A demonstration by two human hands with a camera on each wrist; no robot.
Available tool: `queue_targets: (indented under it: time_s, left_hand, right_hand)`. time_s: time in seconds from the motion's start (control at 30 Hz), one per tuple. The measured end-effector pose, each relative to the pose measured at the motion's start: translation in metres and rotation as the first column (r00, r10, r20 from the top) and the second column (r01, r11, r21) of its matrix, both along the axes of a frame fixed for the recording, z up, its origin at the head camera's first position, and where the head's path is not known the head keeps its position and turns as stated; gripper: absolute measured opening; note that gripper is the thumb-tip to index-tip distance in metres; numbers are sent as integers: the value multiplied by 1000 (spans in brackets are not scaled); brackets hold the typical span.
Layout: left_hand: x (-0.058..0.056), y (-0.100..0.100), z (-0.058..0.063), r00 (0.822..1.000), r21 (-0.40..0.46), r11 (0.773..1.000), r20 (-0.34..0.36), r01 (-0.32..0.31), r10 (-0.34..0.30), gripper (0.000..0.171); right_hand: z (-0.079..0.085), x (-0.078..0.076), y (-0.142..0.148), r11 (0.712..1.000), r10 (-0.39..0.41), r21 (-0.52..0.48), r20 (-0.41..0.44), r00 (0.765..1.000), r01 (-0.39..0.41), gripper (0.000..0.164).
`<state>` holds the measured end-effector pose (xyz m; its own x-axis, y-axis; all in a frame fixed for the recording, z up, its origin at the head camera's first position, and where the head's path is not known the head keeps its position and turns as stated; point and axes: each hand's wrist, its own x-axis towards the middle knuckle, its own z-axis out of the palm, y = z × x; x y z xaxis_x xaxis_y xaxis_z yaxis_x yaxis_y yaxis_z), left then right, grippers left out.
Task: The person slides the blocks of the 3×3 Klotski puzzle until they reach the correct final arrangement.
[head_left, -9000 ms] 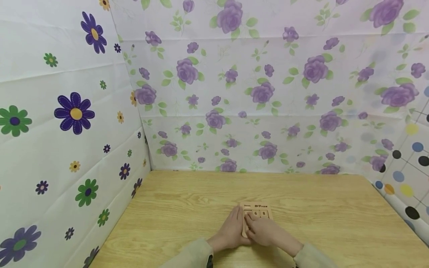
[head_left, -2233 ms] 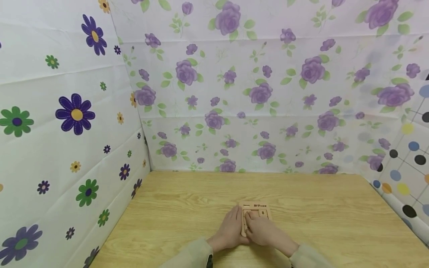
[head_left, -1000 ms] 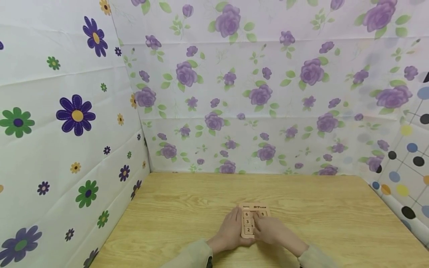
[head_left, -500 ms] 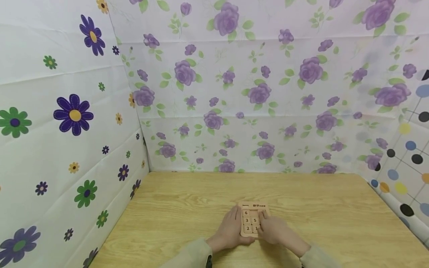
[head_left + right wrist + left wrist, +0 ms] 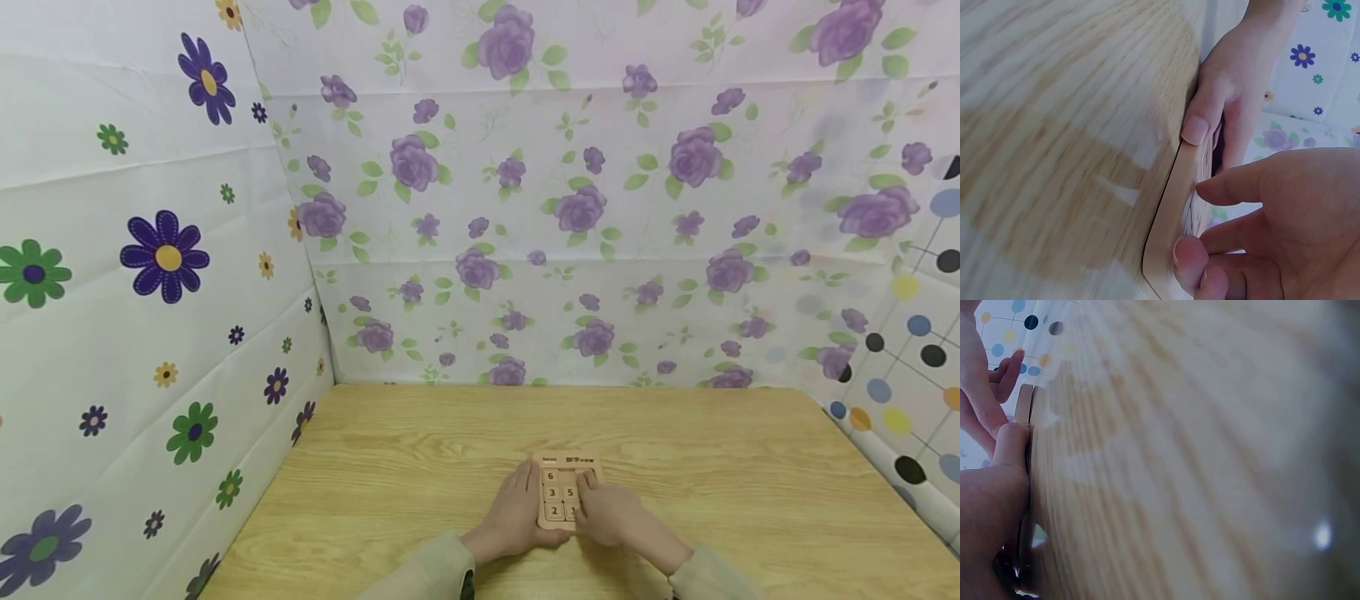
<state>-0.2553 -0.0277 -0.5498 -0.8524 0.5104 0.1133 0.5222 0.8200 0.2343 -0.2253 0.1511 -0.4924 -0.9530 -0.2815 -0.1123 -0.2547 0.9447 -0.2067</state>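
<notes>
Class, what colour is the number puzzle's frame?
The frame is light tan, with dark lettering along its far edge; the head view shows it best.

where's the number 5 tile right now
In the head view, the 5 tile sits in the wooden puzzle board, just right of the 3 tile and left of the right hand.

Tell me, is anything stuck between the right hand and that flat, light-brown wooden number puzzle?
Nothing visible is in the way: the right hand touches the wooden number puzzle. The left hand rests against the puzzle's left edge, not between them.
</notes>
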Motion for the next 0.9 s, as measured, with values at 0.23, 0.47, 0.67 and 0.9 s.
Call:
queue_targets:
  time_s: [0.23, 0.47, 0.67, 0.9]
  left_hand:
    - [0, 0, -3, 1000, -13, 1000, -5, 4, -4, 117]
    - [-1, 0, -2, 1000, -22, 1000, -19, 6, -7, 116]
    - [-1, 0, -1, 1000, -25, 1000, -20, 6, -7, 116]
    - [-2, -1, -2, 1000, -20, 1000, -24, 6, -7, 117]
  right_hand:
    - [1, 2, -3, 1000, -2, 2, 9, 1000, 2, 59]
    - [1, 1, -8, 1000, 4, 30, -17, 1000, -4, 60]
    - [3, 1, -11, 1000, 10, 18, -18, 1000, -9, 60]
    - [4, 1, -15, 1000, -2, -11, -17, 1000, 2, 62]
